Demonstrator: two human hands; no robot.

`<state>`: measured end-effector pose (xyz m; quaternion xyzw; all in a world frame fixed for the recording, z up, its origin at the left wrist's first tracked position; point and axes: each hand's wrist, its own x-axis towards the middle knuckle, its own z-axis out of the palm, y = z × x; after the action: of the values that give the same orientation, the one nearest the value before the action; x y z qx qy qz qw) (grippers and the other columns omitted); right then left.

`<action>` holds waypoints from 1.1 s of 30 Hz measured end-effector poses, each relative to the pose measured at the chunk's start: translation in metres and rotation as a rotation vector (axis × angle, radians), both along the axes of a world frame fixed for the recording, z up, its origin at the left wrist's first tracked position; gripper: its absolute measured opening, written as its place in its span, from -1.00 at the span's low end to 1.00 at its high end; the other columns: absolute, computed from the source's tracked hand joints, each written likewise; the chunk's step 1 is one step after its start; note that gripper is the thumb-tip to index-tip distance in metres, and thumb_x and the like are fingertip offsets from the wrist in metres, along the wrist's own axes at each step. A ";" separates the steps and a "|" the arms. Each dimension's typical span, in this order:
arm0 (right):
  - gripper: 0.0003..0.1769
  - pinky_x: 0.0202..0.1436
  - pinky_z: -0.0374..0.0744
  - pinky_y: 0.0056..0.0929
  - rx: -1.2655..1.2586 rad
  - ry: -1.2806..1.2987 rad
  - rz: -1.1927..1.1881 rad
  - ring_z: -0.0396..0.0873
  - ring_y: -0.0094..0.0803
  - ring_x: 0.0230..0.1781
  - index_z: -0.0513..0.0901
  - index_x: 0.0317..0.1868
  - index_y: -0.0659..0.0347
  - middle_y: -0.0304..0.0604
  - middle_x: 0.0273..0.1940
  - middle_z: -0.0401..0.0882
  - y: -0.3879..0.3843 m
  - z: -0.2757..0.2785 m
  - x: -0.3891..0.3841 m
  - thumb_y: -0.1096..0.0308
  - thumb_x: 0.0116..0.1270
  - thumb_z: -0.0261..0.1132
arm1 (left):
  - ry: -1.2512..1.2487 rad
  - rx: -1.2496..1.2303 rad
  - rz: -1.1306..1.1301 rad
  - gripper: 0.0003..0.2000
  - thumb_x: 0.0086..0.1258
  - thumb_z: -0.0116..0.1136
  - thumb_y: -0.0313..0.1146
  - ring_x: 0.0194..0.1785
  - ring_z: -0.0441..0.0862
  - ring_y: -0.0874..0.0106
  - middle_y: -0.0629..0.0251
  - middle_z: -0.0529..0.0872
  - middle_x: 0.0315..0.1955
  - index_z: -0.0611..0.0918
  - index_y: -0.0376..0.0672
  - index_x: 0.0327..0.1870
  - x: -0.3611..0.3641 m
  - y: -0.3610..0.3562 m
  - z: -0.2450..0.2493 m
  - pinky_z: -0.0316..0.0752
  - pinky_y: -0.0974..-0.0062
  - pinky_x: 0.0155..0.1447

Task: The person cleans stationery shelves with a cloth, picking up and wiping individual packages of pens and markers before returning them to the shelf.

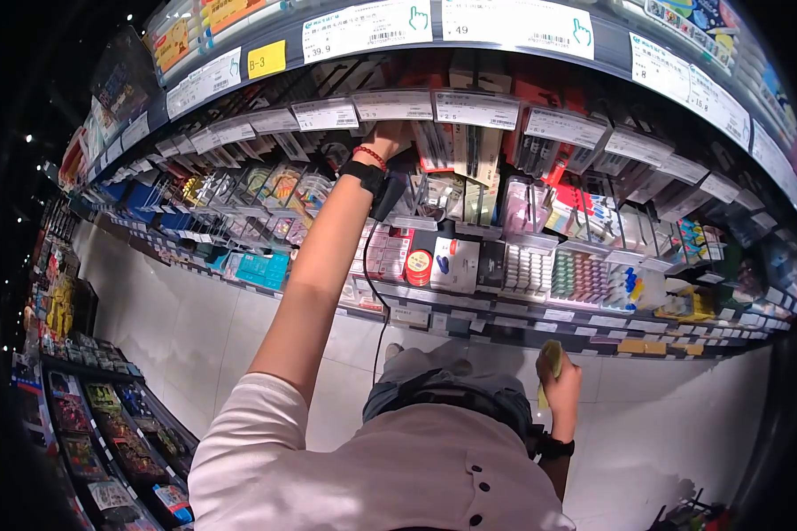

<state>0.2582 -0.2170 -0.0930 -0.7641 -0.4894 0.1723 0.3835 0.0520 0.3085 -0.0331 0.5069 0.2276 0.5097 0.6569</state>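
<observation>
Head view: right grip (561, 384) clamped on limp yellowish cloth (551, 357); left grip (386, 140) beneath flat labels (392, 105), apart or together I cannot tell.

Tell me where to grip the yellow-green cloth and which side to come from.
Take the yellow-green cloth by the end bulging out ahead of the right hand, probably best pinched coming from the front. That hand is closed around its middle, while the forward end sticks out uncovered.
</observation>
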 end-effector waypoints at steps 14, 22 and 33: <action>-0.78 -0.41 0.50 -0.23 -0.004 0.010 -0.033 0.52 0.08 -0.44 0.57 -0.26 0.25 0.12 -0.52 0.52 -0.006 -0.001 0.002 0.30 0.14 0.19 | 0.353 0.093 0.302 -0.72 0.34 -0.08 -0.22 -0.20 0.41 0.47 0.26 0.53 -0.25 0.49 -0.25 -0.12 0.007 -0.072 0.057 0.34 0.53 -0.05; -0.80 -0.42 0.49 -0.22 0.024 -0.018 -0.031 0.52 0.08 -0.45 0.57 -0.27 0.25 0.12 -0.52 0.52 -0.008 -0.001 0.002 0.31 0.14 0.19 | 0.604 0.473 0.383 -0.68 0.31 -0.04 -0.21 -0.19 0.41 0.44 0.22 0.54 -0.21 0.51 -0.30 -0.11 -0.015 -0.114 0.073 0.31 0.49 -0.01; -0.77 -0.41 0.51 -0.31 -0.040 0.003 0.019 0.58 0.02 -0.42 0.56 -0.21 0.28 0.09 -0.51 0.55 -0.005 0.005 -0.001 0.38 0.13 0.18 | 0.055 0.107 0.343 -0.73 0.21 0.08 -0.51 -0.13 0.51 0.45 0.28 0.57 -0.17 0.46 -0.28 -0.05 -0.010 -0.160 0.090 0.42 0.50 -0.03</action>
<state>0.2570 -0.2217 -0.0882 -0.7665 -0.4925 0.1870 0.3674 0.0415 0.1480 0.0574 0.5087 0.3013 0.6117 0.5257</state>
